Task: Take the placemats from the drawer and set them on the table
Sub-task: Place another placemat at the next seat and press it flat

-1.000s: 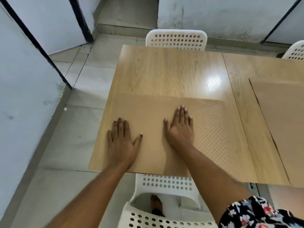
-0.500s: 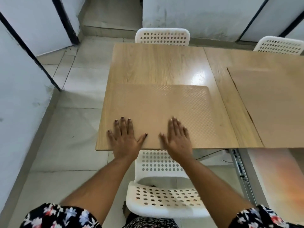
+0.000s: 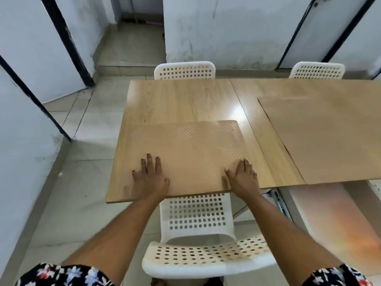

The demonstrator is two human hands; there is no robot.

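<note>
A tan placemat (image 3: 189, 153) with a dotted texture lies flat at the near left corner of the wooden table (image 3: 181, 100). My left hand (image 3: 150, 178) rests palm down on its near left part, fingers spread. My right hand (image 3: 244, 178) lies flat on its near right corner, at the table's front edge. Neither hand grips anything. A second, larger tan placemat (image 3: 329, 137) lies flat on the right half of the table, cut off by the frame's right side.
A white perforated chair (image 3: 198, 234) is tucked under the table's near edge, just below my hands. Two more white chairs (image 3: 184, 71) (image 3: 317, 71) stand at the far side. An open drawer rail (image 3: 279, 203) shows under the table at right. White walls and tiled floor lie to the left.
My hands have slid back toward the table's near edge and spread farther apart, the right one out to the mat's right corner. The camera has pulled back and up.
</note>
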